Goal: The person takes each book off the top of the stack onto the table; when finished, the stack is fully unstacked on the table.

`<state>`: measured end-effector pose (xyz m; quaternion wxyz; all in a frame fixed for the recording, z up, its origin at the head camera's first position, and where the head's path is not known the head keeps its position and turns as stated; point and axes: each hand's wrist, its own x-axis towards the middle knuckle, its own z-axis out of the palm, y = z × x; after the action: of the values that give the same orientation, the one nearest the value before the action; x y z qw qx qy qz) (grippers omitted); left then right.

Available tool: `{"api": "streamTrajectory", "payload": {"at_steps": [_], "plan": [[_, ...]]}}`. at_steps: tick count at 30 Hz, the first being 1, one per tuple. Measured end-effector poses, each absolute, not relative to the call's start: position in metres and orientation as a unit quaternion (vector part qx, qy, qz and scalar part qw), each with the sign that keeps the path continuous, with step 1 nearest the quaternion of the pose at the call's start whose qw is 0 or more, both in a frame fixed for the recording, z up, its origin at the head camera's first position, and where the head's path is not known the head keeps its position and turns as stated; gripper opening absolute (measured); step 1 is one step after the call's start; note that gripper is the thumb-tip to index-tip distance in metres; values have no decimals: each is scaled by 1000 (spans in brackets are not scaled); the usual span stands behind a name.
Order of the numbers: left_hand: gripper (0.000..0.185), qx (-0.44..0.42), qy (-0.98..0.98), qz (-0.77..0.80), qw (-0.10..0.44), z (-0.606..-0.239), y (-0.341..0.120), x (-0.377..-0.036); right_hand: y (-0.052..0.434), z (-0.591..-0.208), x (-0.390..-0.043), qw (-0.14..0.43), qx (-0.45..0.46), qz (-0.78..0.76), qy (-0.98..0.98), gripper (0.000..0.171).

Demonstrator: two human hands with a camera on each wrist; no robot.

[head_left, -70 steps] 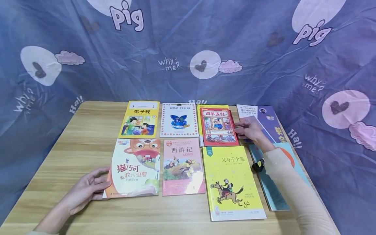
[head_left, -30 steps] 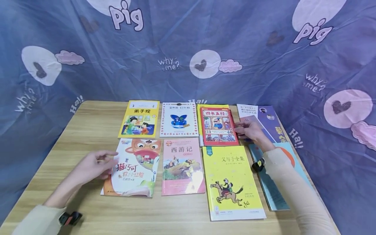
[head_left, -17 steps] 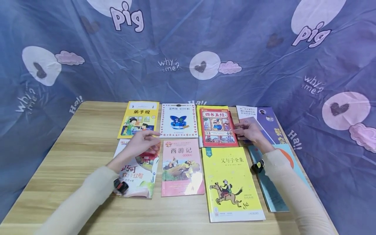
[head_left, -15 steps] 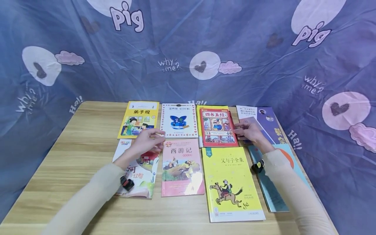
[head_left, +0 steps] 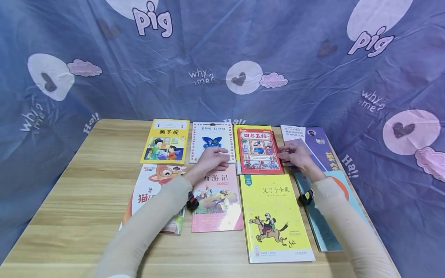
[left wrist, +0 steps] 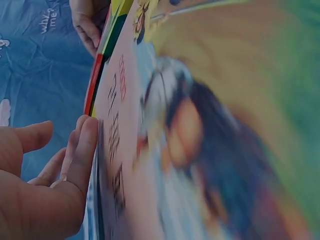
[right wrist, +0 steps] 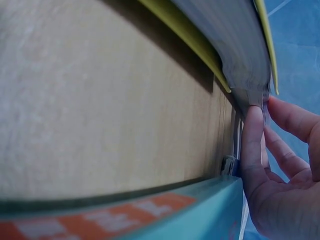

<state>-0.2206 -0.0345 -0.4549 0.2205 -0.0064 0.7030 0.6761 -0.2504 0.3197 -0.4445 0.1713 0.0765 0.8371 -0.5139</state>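
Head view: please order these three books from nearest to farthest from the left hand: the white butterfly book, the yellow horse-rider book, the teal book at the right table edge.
1. White butterfly book: under the left hand, back row.
2. Yellow horse-rider book: front row, right of centre.
3. Teal book: far right edge.

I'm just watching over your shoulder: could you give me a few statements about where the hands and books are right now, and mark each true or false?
1. The right hand rests at the right edge of the red-framed book. True.
2. The left hand lies on the bare wooden table, far from any book. False: it is over the lower edge of the white butterfly book, above the pink book.
3. The big yellow book with the horse rider lies flat in the near row. True.
4. The books are piled in one tall stack. False: they are spread out in two rows.
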Motion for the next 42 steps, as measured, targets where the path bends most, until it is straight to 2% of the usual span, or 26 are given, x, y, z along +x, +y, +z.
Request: {"api": "streamTrajectory", "payload": {"at_steps": [10,24,30,34,42], "plan": [[44,-26,687,689,231,-456,0,-234,320,-444,-250,172,71,-522,833,55],[57,-50,677,698,229,-448,17,-235,321,-446,-250,170,72,-511,839,55],[60,-55,639,728,243,-451,26,-235,322,-445,-249,174,66,-510,840,57],[68,-57,626,736,251,-453,30,-234,322,-445,-250,173,68,-509,841,56],[72,-64,622,745,231,-452,30,-233,323,-446,-251,175,70,-517,835,55]]}}
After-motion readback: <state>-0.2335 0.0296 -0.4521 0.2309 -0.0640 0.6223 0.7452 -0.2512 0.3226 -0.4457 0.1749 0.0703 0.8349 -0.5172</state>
